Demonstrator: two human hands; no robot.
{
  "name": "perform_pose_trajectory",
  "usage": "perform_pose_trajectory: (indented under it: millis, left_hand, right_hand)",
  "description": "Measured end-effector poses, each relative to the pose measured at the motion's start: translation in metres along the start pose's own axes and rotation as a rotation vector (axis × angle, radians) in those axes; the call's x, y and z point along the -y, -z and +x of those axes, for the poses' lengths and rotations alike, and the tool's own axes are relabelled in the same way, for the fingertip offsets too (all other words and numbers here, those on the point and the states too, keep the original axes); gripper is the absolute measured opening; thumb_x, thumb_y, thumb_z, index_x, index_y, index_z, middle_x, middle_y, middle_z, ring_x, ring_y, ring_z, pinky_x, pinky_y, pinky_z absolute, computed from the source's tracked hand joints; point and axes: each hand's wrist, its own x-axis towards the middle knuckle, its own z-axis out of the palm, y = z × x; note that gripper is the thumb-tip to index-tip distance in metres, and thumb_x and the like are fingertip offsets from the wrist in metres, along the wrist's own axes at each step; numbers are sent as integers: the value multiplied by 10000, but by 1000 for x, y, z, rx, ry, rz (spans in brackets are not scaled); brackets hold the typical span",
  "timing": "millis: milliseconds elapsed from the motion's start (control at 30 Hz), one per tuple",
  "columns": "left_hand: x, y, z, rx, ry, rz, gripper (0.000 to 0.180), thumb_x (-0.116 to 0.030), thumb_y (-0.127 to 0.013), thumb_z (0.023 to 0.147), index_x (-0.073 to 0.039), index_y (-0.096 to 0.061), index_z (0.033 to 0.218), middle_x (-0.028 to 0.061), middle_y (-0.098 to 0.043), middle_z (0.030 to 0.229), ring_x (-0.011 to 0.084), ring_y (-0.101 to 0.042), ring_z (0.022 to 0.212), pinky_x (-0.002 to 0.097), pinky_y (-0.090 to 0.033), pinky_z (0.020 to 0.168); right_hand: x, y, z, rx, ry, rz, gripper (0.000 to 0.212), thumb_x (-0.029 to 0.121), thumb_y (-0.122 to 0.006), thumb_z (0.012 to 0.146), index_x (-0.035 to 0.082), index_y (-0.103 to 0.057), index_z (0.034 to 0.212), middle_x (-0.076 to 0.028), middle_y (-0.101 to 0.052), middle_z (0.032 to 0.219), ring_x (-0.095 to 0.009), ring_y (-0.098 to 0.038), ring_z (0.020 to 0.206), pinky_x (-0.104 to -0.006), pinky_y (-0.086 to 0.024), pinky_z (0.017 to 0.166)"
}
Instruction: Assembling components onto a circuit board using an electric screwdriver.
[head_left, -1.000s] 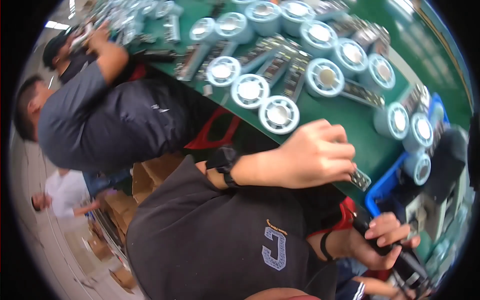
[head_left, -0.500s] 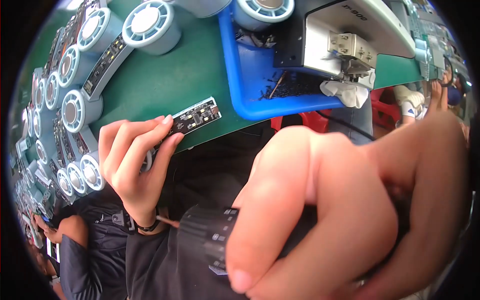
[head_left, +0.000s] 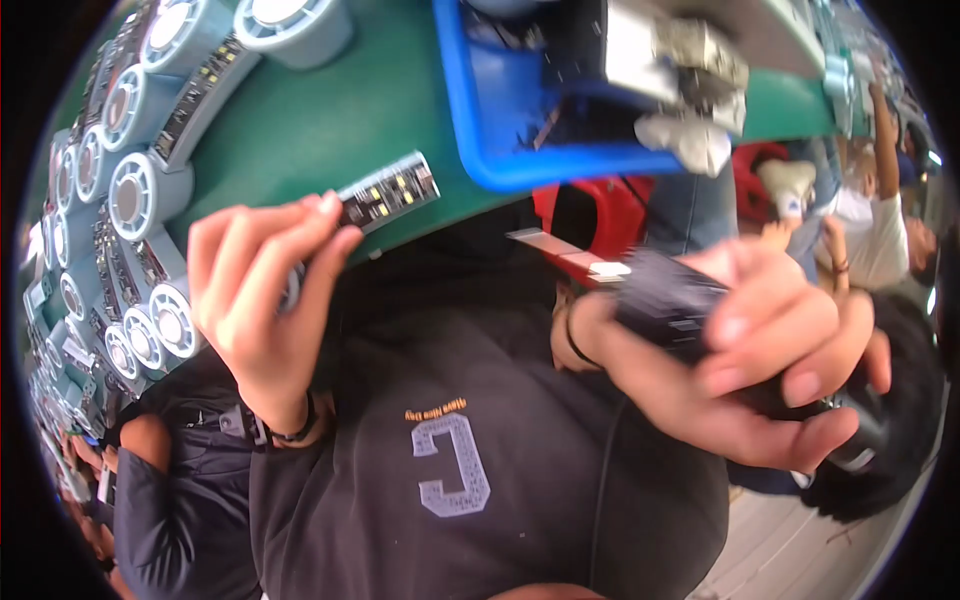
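My left hand is closed in a pinch on one end of a narrow pale strip carrying a black circuit board with small yellowish parts. The strip is over the near edge of the green table, tilted up to the right. Part of a round light-blue piece shows behind those fingers. On the right, my right hand is wrapped round a black electric screwdriver, blurred by motion. Its shaft points up and left, apart from the board, and I cannot make out its tip clearly.
Light-blue round housings with spoked rims crowd the left of the green table, among more board strips. A blue tray holds a white machine and dark scraps. Beyond are red stools and other people.
My right hand has swung away to the right with the screwdriver, which turned from pointing left to up-left. The left hand keeps its pinch. The table and tray sit higher in view.
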Motion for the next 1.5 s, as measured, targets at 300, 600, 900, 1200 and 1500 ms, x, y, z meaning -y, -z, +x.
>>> perform_pose_trajectory:
  millis: [300, 600, 900, 1200, 1500]
  left_hand:
    - [-4, 0, -1, 89, 7, -8, 301, -9, -897, 664, -48, -783, 940, 37, -731, 877, 220, -602, 823, 333, -479, 722]
    - [-4, 1, -7, 122, 27, 5, 283, 59, -854, 682, 2, -773, 947, 83, -742, 901, 235, -621, 855, 342, -484, 789]
    - [1, 0, -7, 95, -3, 22, 309, 8, -892, 658, -35, -784, 943, 58, -746, 892, 224, -606, 815, 332, -469, 746]
    - [4, 5, -14, 77, -3, -2, 297, -11, -890, 675, -45, -784, 950, 43, -736, 880, 219, -613, 821, 336, -484, 742]
    - [16, 7, -20, 70, -37, -27, 305, -33, -889, 652, -46, -783, 937, 41, -733, 880, 219, -622, 825, 326, -495, 723]
  right_hand:
    - [16, 57, 79, -93, 391, -583, 295, 287, -535, 931, 131, -435, 701, 11, -369, 621, -144, -418, 486, -288, -380, 537]
    - [-16, 69, 78, -46, 395, -691, 222, 253, -499, 937, 111, -458, 770, -8, -373, 626, -151, -408, 465, -311, -378, 511]
    - [-26, 73, 71, 74, 294, -721, 165, 219, -463, 942, 91, -481, 839, -26, -377, 632, -158, -398, 444, -335, -376, 485]
    - [-29, 63, 69, 266, 188, -702, 143, 185, -426, 948, 71, -503, 908, -45, -381, 637, -166, -388, 424, -358, -374, 459]
    - [-18, -5, -8, 233, 134, -232, 143, 186, -408, 1007, 78, -499, 988, -35, -377, 704, -133, -343, 430, -307, -314, 429]
